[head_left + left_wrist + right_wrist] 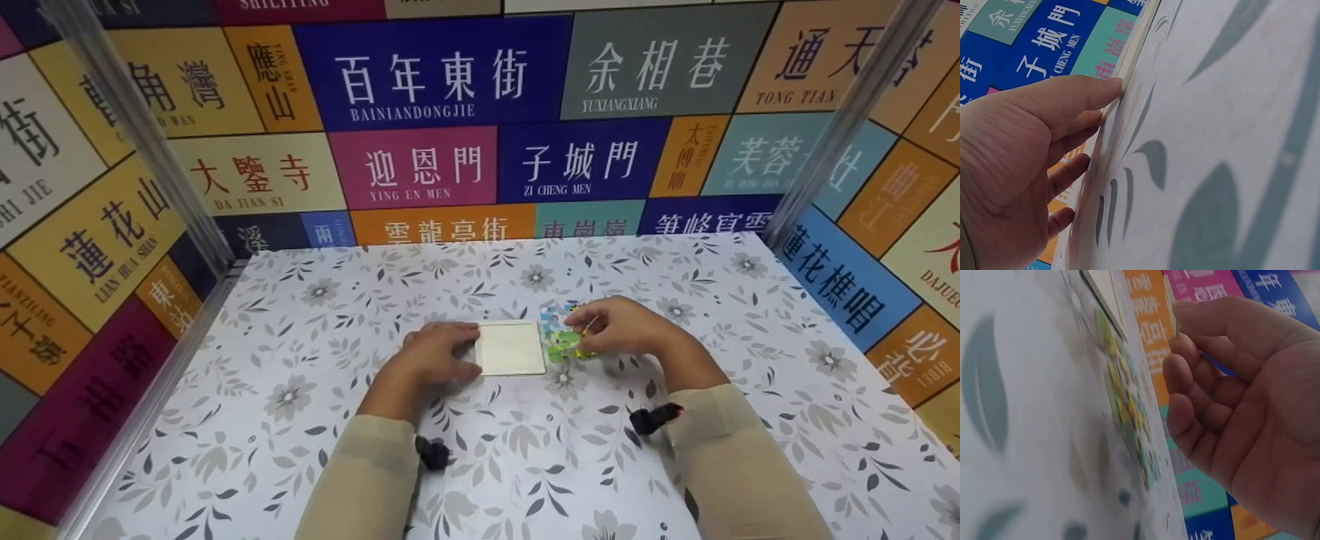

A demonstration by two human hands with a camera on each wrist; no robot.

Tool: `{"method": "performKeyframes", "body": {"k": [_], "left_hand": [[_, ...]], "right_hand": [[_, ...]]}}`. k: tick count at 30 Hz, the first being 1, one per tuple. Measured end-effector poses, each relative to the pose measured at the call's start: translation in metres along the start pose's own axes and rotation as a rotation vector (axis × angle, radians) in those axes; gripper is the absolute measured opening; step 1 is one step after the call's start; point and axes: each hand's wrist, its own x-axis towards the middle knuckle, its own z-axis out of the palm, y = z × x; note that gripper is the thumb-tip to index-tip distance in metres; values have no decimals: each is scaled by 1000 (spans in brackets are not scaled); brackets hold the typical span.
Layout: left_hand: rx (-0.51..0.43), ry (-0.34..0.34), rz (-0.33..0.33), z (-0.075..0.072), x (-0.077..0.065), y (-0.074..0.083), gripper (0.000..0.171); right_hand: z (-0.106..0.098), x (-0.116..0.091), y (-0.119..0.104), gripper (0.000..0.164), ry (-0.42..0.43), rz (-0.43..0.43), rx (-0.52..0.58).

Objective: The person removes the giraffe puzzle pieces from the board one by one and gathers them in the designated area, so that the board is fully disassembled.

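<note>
A cream rectangular puzzle tray (pixel 511 351) with a thin raised rim lies flat on the table. My left hand (pixel 435 354) holds it by its left side, the thumb at the near corner and the fingers toward the far one. In the left wrist view the thumb touches the edge of the tray (pixel 1130 63). Just right of the tray are colourful puzzle pieces (pixel 559 343) in green, blue and yellow. Above them my right hand (pixel 630 328) pinches a thin puzzle piece (pixel 1170 305) between thumb and index finger, seen edge-on; its printed face is hidden.
A white tablecloth (pixel 480 465) with grey leaves and flowers covers the table. Colourful panels (pixel 431 75) with Chinese characters stand behind and at both sides. Clear upright posts (pixel 832 142) mark the back corners.
</note>
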Motion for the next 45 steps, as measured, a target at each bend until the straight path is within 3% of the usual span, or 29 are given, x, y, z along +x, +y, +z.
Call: {"method": "performKeyframes", "body": {"k": [8,12,17,28,36,45], "left_hand": [[33,-1,13,1,0,0,72],[73,3,31,1,-1,0,71],[55,-3,20,1,0,0,72],[44,-8,14,1,1,0,74],[41,3,13,1,-1,1,74],[44,-28,14,-2,-1,2,74]], "right_hand": [[-22,-21,34,50,57,75,10],[-28,-24,43,50,27,79,21],[-29,-24,52,47,2,108,-9],[-28,-24,60,50,14,166,-16],[-27,-24,61,49,10,153,0],[-26,-23,61,47,53,155,67]]}}
